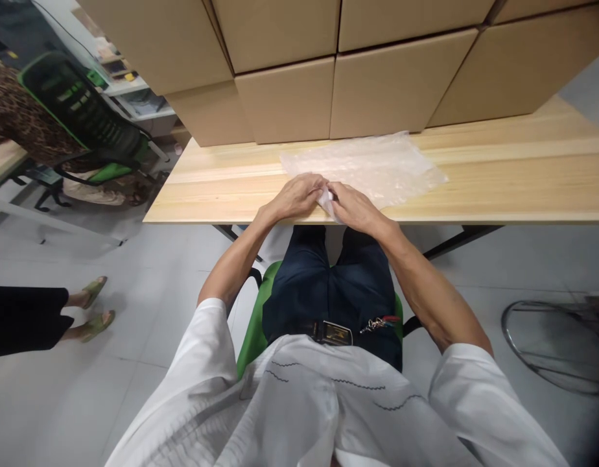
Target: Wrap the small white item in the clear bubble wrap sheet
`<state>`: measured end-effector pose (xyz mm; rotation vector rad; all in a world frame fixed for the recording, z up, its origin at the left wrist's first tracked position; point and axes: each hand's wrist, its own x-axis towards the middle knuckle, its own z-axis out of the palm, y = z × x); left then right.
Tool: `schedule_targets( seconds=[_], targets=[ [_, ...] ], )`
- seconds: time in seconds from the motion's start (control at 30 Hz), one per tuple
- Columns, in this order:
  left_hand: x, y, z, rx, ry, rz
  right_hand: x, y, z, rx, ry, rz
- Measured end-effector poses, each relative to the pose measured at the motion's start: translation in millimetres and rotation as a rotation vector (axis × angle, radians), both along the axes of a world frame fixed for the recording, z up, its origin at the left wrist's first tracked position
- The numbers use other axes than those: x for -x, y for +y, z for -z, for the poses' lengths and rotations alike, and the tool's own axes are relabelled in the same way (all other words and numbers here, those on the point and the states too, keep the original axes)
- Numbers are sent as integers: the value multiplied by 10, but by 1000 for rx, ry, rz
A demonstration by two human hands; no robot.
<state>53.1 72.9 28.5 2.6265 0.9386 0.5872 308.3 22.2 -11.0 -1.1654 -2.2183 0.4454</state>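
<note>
A clear bubble-wrap bag (372, 165) lies flat on the light wooden table (498, 188), its near corner at the table's front edge. My left hand (297, 196) and my right hand (352, 206) meet at that corner, fingers curled and pinching the plastic between them. A small white piece shows between the fingertips; what it is I cannot make out.
Stacked cardboard boxes (328, 65) fill the back of the table. I sit on a green chair (253, 331). Another person's sandalled feet (93, 308) stand on the floor at left, near a green-and-black office chair (85, 113). A round metal frame (557, 347) lies at right.
</note>
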Motion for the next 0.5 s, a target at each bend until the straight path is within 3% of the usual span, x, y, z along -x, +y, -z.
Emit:
schedule_targets(
  seconds=[0.2,0.3,0.37,0.5],
  targets=[
    [-163,64,13,99,-31,3,-225,22,39,15,119,129],
    [-209,87,30,93,-47,7,-243,-165,-89,-214,371,361],
    [-233,78,13,94,-55,13,-164,-382,-205,-390,475,433],
    [-291,-23,-63,103,-39,11,126,-732,-295,-532,346,184]
  ],
)
